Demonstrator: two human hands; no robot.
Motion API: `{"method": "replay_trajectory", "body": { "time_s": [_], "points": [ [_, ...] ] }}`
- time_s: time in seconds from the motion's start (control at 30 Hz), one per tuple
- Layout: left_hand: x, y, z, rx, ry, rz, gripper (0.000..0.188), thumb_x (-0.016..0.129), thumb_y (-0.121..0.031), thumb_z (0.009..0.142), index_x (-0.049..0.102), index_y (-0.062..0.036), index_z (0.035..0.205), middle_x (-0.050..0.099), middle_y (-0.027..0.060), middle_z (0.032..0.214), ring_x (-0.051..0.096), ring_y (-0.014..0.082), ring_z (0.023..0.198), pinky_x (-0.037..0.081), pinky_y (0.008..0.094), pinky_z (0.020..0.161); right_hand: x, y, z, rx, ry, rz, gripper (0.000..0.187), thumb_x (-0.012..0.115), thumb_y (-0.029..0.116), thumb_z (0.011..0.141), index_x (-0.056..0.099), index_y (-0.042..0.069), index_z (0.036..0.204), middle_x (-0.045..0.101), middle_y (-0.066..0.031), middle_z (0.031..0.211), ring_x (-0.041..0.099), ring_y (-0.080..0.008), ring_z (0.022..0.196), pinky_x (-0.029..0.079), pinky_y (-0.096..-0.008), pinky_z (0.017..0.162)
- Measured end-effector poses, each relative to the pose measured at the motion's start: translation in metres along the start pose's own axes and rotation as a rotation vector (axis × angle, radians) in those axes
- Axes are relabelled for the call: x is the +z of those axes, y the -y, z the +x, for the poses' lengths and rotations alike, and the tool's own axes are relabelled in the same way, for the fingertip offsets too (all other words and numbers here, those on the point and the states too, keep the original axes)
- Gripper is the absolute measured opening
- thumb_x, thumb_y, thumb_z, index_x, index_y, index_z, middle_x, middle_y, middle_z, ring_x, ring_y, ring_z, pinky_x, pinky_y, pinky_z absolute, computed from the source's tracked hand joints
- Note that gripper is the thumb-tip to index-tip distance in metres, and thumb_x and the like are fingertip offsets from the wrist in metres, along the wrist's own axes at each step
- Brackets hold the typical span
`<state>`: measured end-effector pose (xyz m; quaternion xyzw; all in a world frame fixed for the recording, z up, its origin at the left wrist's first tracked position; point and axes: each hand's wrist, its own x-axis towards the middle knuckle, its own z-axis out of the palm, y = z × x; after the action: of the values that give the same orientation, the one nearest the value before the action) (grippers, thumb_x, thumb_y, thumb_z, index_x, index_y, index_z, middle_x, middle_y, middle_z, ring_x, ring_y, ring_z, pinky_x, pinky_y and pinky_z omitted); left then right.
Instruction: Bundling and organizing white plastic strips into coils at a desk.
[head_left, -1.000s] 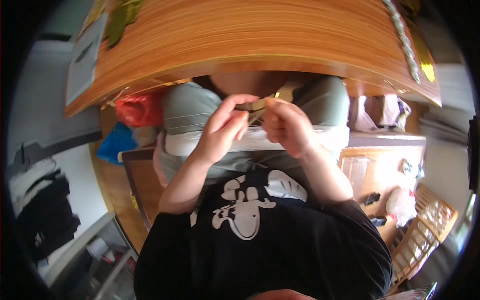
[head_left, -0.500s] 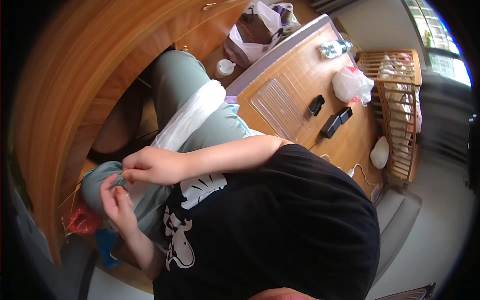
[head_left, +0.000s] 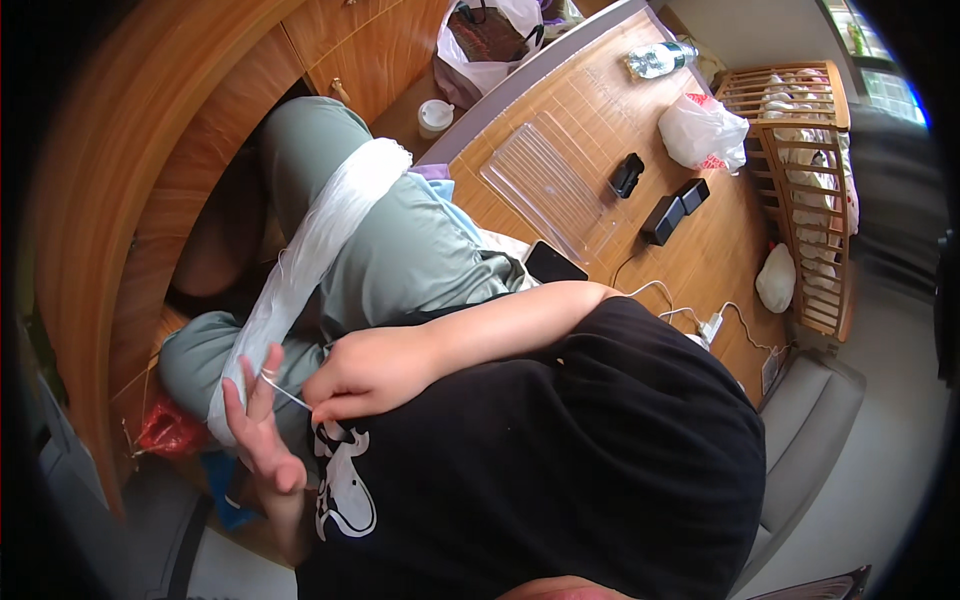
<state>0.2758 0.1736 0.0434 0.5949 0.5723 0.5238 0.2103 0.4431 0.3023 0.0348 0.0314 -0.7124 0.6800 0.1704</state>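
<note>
Got clear bottle [head_left: 661,60] lying on wooden surface [head_left: 590,95], white-and-red plastic bag [head_left: 703,133] near it, black boxy gadget [head_left: 663,220] too. Also spotting slatted wooden rack [head_left: 839,95], lidded white cup [head_left: 436,117], grey padded seat [head_left: 815,430] off to right.

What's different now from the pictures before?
The view has swung to the person's right since the first picture. Since the second, both hands have come in closer to the black shirt. The left hand has spread its fingers, and a white strand now shows stretched to the right hand. The white skein still lies across the legs.
</note>
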Motion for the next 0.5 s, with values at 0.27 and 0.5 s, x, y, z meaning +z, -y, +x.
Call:
{"method": "replay_trajectory", "body": {
  "time_s": [0.27,0.5],
  "points": [
    [0.008,-0.021,0.001,-0.031,0.316,0.229,0.099,0.037,-0.073,0.087,0.015,0.0023,0.147,0.067,0.0218,0.099,0.059,0.0289,0.091,0.036,0.0418,0.099,-0.001,0.015,-0.039,0.049,-0.066,-0.005,0.022,0.055,0.020,0.094,0.058,0.001,0.084,0.060,-0.0136,0.072,0.059,-0.0323,0.068,0.045,-0.0401,0.059],
    [-0.007,-0.016,-0.025,-0.109,0.166,-0.304,0.090,0.031,-0.067,0.092,0.015,0.0026,0.146,0.057,0.0037,0.060,0.054,0.0121,0.062,0.038,0.0390,0.087,-0.003,0.017,-0.032,0.078,-0.243,-0.146,0.019,0.058,0.020,0.088,0.058,0.003,0.080,0.059,-0.0134,0.068,0.059,-0.0339,0.066,0.045,-0.0406,0.059]
  ]
}}
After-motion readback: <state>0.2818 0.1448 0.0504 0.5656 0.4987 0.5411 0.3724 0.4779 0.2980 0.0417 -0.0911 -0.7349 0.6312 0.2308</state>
